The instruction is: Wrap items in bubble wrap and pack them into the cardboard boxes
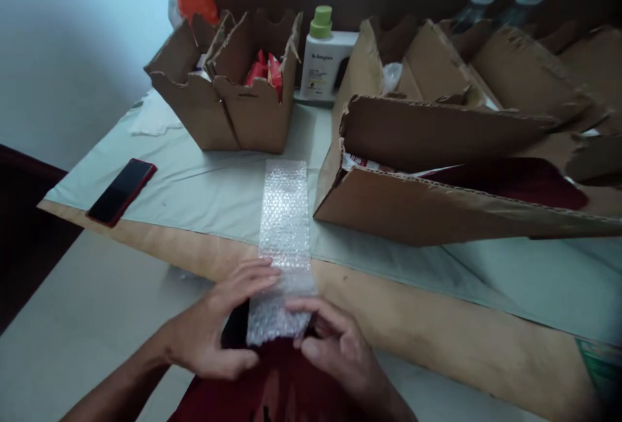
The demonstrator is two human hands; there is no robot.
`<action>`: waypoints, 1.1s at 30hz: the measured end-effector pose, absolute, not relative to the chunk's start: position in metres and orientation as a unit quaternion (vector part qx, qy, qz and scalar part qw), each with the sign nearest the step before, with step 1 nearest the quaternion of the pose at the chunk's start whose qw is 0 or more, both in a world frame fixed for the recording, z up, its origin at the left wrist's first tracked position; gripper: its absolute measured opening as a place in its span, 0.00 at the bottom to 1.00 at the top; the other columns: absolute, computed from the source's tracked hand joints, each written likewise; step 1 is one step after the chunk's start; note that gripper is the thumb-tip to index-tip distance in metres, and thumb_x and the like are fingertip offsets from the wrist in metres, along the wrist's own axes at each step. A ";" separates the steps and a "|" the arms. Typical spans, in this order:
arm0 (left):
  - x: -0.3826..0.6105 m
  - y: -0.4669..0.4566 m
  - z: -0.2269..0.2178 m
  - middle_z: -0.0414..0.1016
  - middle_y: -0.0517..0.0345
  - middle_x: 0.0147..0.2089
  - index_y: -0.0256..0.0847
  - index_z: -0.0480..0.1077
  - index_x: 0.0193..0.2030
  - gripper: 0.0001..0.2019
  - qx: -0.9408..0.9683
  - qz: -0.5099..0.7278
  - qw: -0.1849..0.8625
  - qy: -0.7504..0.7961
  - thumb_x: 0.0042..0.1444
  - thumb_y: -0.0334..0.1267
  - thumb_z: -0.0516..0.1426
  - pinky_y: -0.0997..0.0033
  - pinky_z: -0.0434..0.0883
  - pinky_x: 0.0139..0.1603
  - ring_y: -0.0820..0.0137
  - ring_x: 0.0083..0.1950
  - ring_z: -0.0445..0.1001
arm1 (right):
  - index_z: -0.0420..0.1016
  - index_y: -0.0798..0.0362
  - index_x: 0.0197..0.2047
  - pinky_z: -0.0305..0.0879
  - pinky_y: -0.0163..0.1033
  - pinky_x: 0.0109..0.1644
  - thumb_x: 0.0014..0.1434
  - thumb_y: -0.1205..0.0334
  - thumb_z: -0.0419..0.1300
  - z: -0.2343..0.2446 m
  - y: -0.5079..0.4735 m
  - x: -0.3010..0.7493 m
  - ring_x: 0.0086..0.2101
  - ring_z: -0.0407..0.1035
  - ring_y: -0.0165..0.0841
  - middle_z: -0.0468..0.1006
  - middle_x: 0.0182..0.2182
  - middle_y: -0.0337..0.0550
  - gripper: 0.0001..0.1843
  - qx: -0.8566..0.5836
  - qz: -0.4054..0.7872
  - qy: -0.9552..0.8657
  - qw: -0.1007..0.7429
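A long strip of clear bubble wrap [285, 214] lies across the table's near edge, its near end curled round a small dark object [236, 330] that I cannot make out. My left hand [214, 331] grips that object's left side, fingers pressed on the wrap. My right hand [335, 344] holds the right side, fingers curled over the wrapped end. Both hands are just in front of the table edge, above a dark red cloth [276, 389].
A pale sheet [204, 188] covers the wooden table [437, 318]. A red-cased phone [121, 191] lies at left. Open cardboard boxes [243, 98] stand behind, a large cardboard box [437, 208] at right, a white bottle with green cap [323, 52] at the back.
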State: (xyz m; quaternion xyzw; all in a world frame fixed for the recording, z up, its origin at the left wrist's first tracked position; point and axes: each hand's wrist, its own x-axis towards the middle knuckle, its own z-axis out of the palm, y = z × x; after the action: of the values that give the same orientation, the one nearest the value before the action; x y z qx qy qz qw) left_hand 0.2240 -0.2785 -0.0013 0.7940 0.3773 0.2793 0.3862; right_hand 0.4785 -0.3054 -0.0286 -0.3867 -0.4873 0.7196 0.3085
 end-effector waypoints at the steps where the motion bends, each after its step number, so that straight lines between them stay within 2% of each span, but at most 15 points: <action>1: 0.230 -0.282 -0.005 0.77 0.45 0.62 0.51 0.64 0.70 0.32 0.782 0.299 0.379 0.394 0.58 0.36 0.61 0.46 0.73 0.64 0.52 0.65 0.73 | 0.76 0.48 0.59 0.73 0.46 0.48 0.62 0.44 0.63 -0.026 -0.298 0.475 0.38 0.76 0.38 0.80 0.38 0.44 0.27 -0.379 0.726 -0.473 0.326; 4: 0.247 -0.267 -0.022 0.82 0.49 0.48 0.44 0.72 0.62 0.22 0.711 0.345 0.340 0.510 0.60 0.30 0.56 0.58 0.77 0.53 0.61 0.49 0.79 | 0.63 0.46 0.70 0.75 0.44 0.47 0.64 0.48 0.63 -0.022 -0.282 0.470 0.43 0.77 0.38 0.81 0.45 0.48 0.34 -0.383 0.696 -0.458 0.399; 6: 0.252 -0.248 -0.033 0.81 0.51 0.45 0.40 0.71 0.62 0.22 0.678 0.328 0.326 0.572 0.60 0.32 0.55 0.61 0.76 0.50 0.63 0.45 0.78 | 0.52 0.44 0.75 0.76 0.42 0.44 0.67 0.53 0.60 -0.022 -0.279 0.471 0.42 0.78 0.37 0.80 0.49 0.49 0.37 -0.416 0.625 -0.494 0.439; 7: 0.252 -0.240 -0.037 0.80 0.52 0.43 0.39 0.69 0.64 0.24 0.676 0.314 0.319 0.585 0.60 0.34 0.56 0.61 0.76 0.50 0.63 0.44 0.77 | 0.50 0.43 0.76 0.76 0.42 0.43 0.69 0.57 0.59 -0.023 -0.280 0.473 0.41 0.78 0.36 0.80 0.49 0.49 0.37 -0.440 0.572 -0.529 0.447; 10: 0.251 -0.225 -0.048 0.77 0.58 0.37 0.40 0.62 0.70 0.31 0.705 0.282 0.280 0.588 0.59 0.36 0.57 0.63 0.74 0.46 0.65 0.38 0.74 | 0.62 0.42 0.70 0.75 0.47 0.52 0.68 0.66 0.58 -0.027 -0.280 0.476 0.46 0.76 0.38 0.80 0.50 0.47 0.29 -0.480 0.358 -0.685 0.415; 13: 0.251 -0.223 -0.056 0.74 0.60 0.35 0.43 0.59 0.72 0.34 0.729 0.279 0.206 0.591 0.59 0.34 0.58 0.63 0.73 0.45 0.65 0.38 0.73 | 0.71 0.49 0.63 0.69 0.54 0.60 0.66 0.70 0.58 -0.033 -0.271 0.470 0.59 0.69 0.46 0.77 0.59 0.52 0.23 -0.447 0.183 -0.821 0.304; 15: 0.251 -0.228 -0.059 0.74 0.58 0.37 0.42 0.57 0.73 0.33 0.739 0.283 0.153 0.592 0.60 0.32 0.57 0.61 0.73 0.47 0.63 0.39 0.73 | 0.74 0.52 0.60 0.68 0.56 0.60 0.65 0.72 0.57 -0.037 -0.260 0.464 0.61 0.67 0.49 0.75 0.61 0.55 0.21 -0.426 0.122 -0.867 0.228; 18: 0.248 -0.242 -0.057 0.75 0.50 0.46 0.41 0.55 0.73 0.32 0.741 0.322 0.091 0.582 0.63 0.31 0.56 0.55 0.74 0.52 0.59 0.47 0.74 | 0.77 0.53 0.54 0.68 0.55 0.59 0.63 0.76 0.55 -0.041 -0.245 0.460 0.58 0.70 0.46 0.79 0.57 0.54 0.19 -0.397 0.086 -0.895 0.186; 21: 0.242 -0.262 -0.049 0.69 0.40 0.61 0.41 0.57 0.71 0.31 0.767 0.359 0.081 0.526 0.62 0.32 0.59 0.50 0.71 0.61 0.53 0.62 0.70 | 0.77 0.53 0.52 0.66 0.53 0.59 0.61 0.79 0.53 -0.037 -0.239 0.461 0.58 0.70 0.44 0.81 0.54 0.52 0.21 -0.373 0.073 -0.899 0.216; 23: 0.239 -0.272 -0.046 0.68 0.39 0.65 0.40 0.62 0.68 0.28 0.799 0.351 0.089 0.480 0.61 0.31 0.60 0.47 0.67 0.65 0.50 0.67 0.66 | 0.77 0.54 0.51 0.66 0.52 0.58 0.62 0.79 0.53 -0.031 -0.238 0.460 0.56 0.72 0.44 0.81 0.53 0.53 0.20 -0.361 0.084 -0.898 0.236; 25: 0.237 -0.275 -0.046 0.75 0.44 0.57 0.40 0.66 0.63 0.22 0.811 0.344 0.099 0.462 0.62 0.27 0.58 0.49 0.69 0.62 0.54 0.61 0.71 | 0.77 0.54 0.49 0.69 0.48 0.54 0.64 0.78 0.52 -0.027 -0.237 0.459 0.49 0.76 0.41 0.83 0.48 0.51 0.18 -0.364 0.135 -0.890 0.240; 28: 0.235 -0.268 -0.050 0.80 0.54 0.42 0.40 0.70 0.58 0.16 0.784 0.356 0.139 0.490 0.64 0.26 0.56 0.60 0.73 0.49 0.64 0.44 0.76 | 0.76 0.52 0.51 0.71 0.44 0.49 0.70 0.73 0.51 -0.026 -0.236 0.459 0.43 0.78 0.37 0.84 0.44 0.46 0.15 -0.402 0.189 -0.858 0.257; 31: 0.235 -0.255 -0.053 0.80 0.54 0.38 0.37 0.71 0.58 0.15 0.758 0.350 0.151 0.528 0.65 0.30 0.57 0.62 0.74 0.42 0.65 0.38 0.76 | 0.74 0.54 0.54 0.70 0.46 0.49 0.70 0.69 0.55 -0.029 -0.239 0.463 0.46 0.76 0.40 0.82 0.48 0.51 0.12 -0.442 0.098 -0.832 0.319; 33: 0.236 -0.246 -0.055 0.78 0.54 0.36 0.35 0.71 0.58 0.16 0.758 0.337 0.126 0.544 0.65 0.32 0.56 0.61 0.74 0.39 0.64 0.35 0.75 | 0.75 0.54 0.53 0.69 0.47 0.49 0.69 0.70 0.57 -0.031 -0.242 0.465 0.47 0.75 0.41 0.81 0.48 0.52 0.11 -0.437 0.049 -0.835 0.330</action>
State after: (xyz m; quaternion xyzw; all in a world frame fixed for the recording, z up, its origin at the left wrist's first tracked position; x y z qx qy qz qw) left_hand 0.2364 -0.2460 -0.0550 0.7581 0.5440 0.3368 0.1261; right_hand 0.4648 -0.2419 -0.0313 -0.4368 -0.8354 0.0488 0.3301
